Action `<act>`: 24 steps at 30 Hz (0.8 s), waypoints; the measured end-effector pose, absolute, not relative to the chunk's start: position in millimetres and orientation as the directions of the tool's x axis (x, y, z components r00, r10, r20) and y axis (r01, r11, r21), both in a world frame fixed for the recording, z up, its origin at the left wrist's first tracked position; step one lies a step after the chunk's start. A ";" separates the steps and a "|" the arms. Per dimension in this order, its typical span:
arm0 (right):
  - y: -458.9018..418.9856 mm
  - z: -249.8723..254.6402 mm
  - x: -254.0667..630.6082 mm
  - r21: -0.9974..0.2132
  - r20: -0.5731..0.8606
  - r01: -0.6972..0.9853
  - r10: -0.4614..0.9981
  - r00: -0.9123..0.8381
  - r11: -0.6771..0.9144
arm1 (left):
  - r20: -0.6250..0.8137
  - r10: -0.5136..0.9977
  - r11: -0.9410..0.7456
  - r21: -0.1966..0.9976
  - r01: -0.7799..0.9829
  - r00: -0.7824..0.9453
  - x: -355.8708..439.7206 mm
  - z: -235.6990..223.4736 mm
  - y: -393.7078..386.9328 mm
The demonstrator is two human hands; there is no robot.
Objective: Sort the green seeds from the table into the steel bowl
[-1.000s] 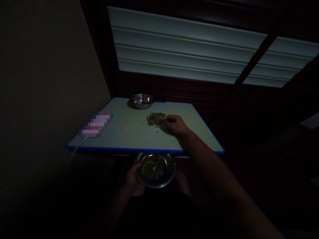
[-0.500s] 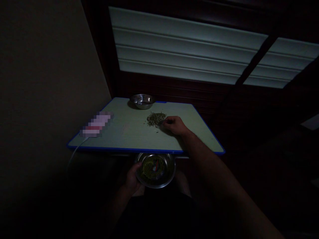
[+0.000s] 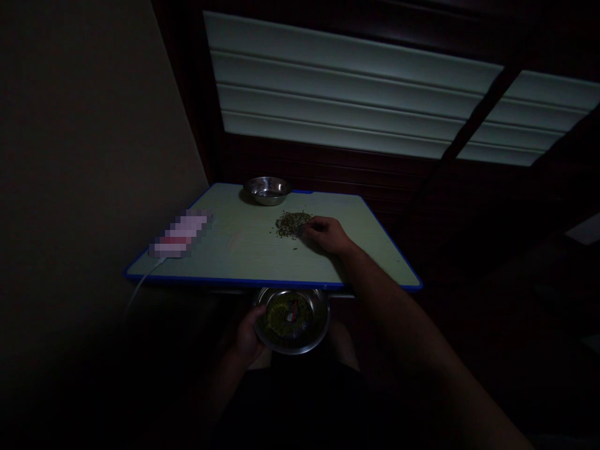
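My left hand point(image 3: 250, 333) grips the left rim of a metal bowl point(image 3: 319, 334), its thumb over the edge, just below the table's front edge. Inside this bowl lie small greenish grains point(image 3: 280, 317) and an object with a red and white mark point(image 3: 292, 310), too dim to name. My right hand point(image 3: 328, 234) rests at the right side of a loose pile of small greenish-brown grains point(image 3: 291, 223) on the table. Its fingers are pinched together at the pile's edge; what lies between them is too small to make out.
The pale table point(image 3: 253, 262) has a blue rim. A second metal bowl point(image 3: 268, 191) stands at its back edge. At the left lies a blurred-out pink and white object point(image 3: 180, 234) with a white cable point(image 3: 140, 284) hanging off the table. A wall point(image 3: 94, 125) rises on the left.
Almost nothing differs. My right hand stays pinched at the pile's edge with only a tiny shift, and my left hand keeps the bowl in the same place.
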State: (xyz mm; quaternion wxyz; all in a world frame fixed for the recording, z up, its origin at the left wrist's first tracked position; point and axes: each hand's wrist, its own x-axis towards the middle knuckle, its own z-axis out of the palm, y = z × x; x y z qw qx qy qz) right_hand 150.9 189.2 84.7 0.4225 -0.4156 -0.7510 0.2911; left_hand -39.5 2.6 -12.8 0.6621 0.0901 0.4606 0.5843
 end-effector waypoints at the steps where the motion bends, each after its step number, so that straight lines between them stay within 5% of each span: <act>1: 190.0 83.6 151.2 -0.786 0.389 0.381 0.869 -0.306 0.487 | -0.506 0.855 0.302 0.657 -0.691 -0.108 -39.5 -13.0 2.6; 24: 187.8 87.0 152.8 -0.834 0.313 0.371 0.904 -0.290 0.408 | -0.497 0.864 0.307 0.647 -0.698 -0.081 -40.5 -15.0 2.6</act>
